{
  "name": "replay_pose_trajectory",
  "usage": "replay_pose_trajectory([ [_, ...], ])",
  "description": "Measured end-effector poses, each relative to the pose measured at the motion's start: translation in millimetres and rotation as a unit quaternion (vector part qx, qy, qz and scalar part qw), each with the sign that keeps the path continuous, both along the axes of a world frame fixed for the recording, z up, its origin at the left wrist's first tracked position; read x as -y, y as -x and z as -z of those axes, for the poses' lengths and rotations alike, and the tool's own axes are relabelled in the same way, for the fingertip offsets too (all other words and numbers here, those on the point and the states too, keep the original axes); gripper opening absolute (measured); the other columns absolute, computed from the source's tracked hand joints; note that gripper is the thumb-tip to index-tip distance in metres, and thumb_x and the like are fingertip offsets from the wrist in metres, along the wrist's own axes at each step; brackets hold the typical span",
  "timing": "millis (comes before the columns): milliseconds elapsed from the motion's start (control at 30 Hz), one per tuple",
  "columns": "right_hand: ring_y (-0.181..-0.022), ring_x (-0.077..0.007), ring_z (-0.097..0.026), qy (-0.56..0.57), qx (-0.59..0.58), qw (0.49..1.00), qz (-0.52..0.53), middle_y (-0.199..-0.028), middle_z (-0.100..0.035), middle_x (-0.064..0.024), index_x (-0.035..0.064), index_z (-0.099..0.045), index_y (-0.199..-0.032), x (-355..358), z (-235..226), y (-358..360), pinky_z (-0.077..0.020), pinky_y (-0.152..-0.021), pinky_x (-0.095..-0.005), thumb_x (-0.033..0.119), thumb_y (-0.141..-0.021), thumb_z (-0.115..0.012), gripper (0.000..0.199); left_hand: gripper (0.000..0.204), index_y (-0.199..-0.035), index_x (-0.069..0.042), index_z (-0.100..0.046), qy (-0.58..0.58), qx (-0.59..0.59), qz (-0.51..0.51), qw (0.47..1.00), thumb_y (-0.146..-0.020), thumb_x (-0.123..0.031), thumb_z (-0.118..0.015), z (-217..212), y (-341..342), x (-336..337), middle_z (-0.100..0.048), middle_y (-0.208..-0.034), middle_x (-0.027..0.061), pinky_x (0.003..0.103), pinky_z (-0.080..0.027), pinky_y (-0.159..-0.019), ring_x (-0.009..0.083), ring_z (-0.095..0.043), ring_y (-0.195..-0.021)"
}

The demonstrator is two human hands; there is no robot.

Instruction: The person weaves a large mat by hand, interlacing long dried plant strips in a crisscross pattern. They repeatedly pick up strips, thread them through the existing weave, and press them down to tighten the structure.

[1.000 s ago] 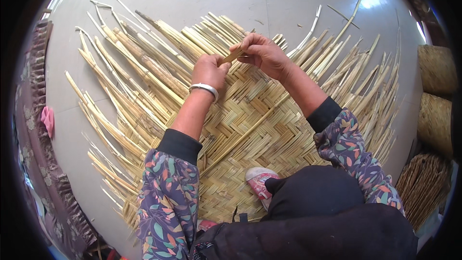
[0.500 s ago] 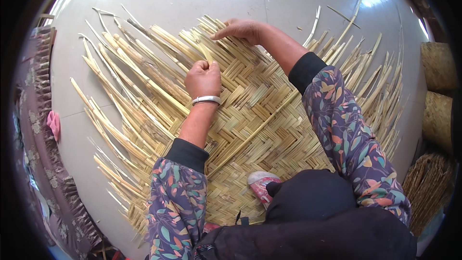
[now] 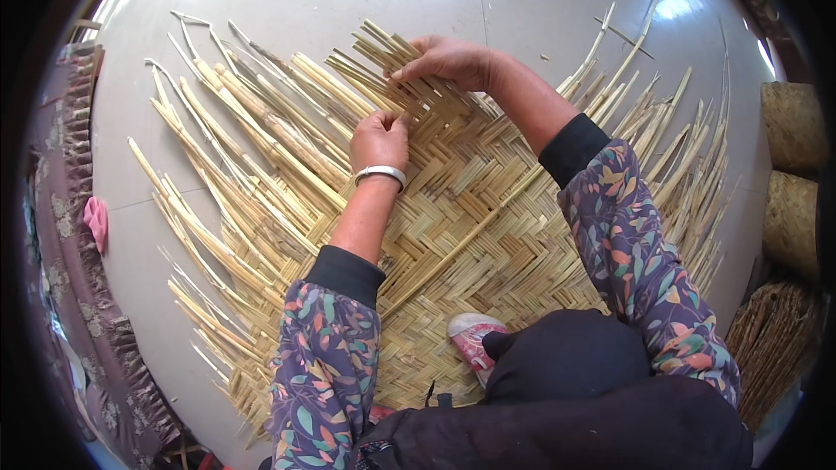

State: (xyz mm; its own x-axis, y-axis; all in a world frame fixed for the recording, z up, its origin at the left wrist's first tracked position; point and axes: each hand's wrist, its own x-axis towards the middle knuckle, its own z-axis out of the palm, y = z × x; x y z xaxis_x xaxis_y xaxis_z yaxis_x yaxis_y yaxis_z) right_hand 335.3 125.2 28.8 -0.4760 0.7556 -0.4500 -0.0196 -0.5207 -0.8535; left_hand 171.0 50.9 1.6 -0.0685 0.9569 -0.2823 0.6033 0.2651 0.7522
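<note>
We see the grey, glossy tiled floor [image 3: 566,0] spread beneath everything. On it lies the broad, straw-yellow mat of flat woven reed strips [image 3: 496,235], with long loose ends fanning over the floor on its left, right and far sides. Two dark sleeves with leafy multicoloured print and black cuffs [image 3: 326,357] reach in over the mat, and a black-clothed knee [image 3: 566,352] bends above its near part. Along the left rim we find the purple-brown, ruffled cloth with pale flowers [image 3: 74,252]; at the right stand two tan woven cylinders [image 3: 788,218], just beyond a bundle of thin brown stalks [image 3: 771,331].

A slim yellow reed rod [image 3: 461,243] lies diagonally across the weave. At the mat's far edge, a raised row of pale strips [image 3: 383,42] sits in the right hand [image 3: 453,61], thumb on the near side, fingers clamped from behind. Just beside it, the left hand [image 3: 377,141] rests with curled fingers; whether they close on a strip we cannot tell.

We also note a pink-and-white shoe [image 3: 476,341] on the mat, a crumpled pink cloth [image 3: 97,220] and a pale bracelet [image 3: 380,173] around the left wrist.
</note>
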Motion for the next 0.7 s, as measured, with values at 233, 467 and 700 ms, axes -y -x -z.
replay_pose_trajectory([
  [233, -0.073, -0.0159, -0.061, -0.035, 0.194, 0.979, -0.045, -0.084, -0.063, -0.0093, -0.0033, -0.058, -0.101, -1, 11, 0, -0.0517, -0.066, -0.0303, 0.012, -0.077, -0.059, 0.029, 0.039, -0.115, -0.004, -0.050, -0.237, -0.150, 0.102, 0.954, -0.079, -0.014, -0.063, 20, 4, 41, -0.048, -0.107, 0.0136, 0.039, -0.048, -0.077, 0.0302, -0.054, -0.094],
  [467, -0.085, -0.0200, -0.060, -0.099, 0.301, 0.944, -0.088, -0.091, -0.063, -0.0135, -0.0019, -0.057, -0.106, 3, 8, 12, -0.0485, -0.078, -0.0339, 0.013, -0.075, -0.056, 0.034, 0.049, -0.115, -0.001, -0.048, -0.211, -0.322, 0.239, 0.892, -0.081, -0.034, -0.061, 21, 1, 47, -0.049, -0.106, 0.0133, 0.038, -0.046, -0.074, 0.0289, -0.052, -0.092],
  [700, -0.103, -0.0286, -0.058, -0.397, 0.472, 0.766, 0.181, -0.114, -0.058, -0.0214, -0.0021, -0.054, -0.113, 38, 12, 5, -0.0437, -0.091, -0.0385, 0.020, -0.080, -0.055, 0.040, 0.055, -0.121, -0.001, -0.045, -0.181, -0.295, 0.221, 0.912, -0.082, -0.035, -0.061, 5, 4, 58, -0.047, -0.120, 0.0151, 0.040, -0.042, -0.087, 0.0305, -0.049, -0.104],
])
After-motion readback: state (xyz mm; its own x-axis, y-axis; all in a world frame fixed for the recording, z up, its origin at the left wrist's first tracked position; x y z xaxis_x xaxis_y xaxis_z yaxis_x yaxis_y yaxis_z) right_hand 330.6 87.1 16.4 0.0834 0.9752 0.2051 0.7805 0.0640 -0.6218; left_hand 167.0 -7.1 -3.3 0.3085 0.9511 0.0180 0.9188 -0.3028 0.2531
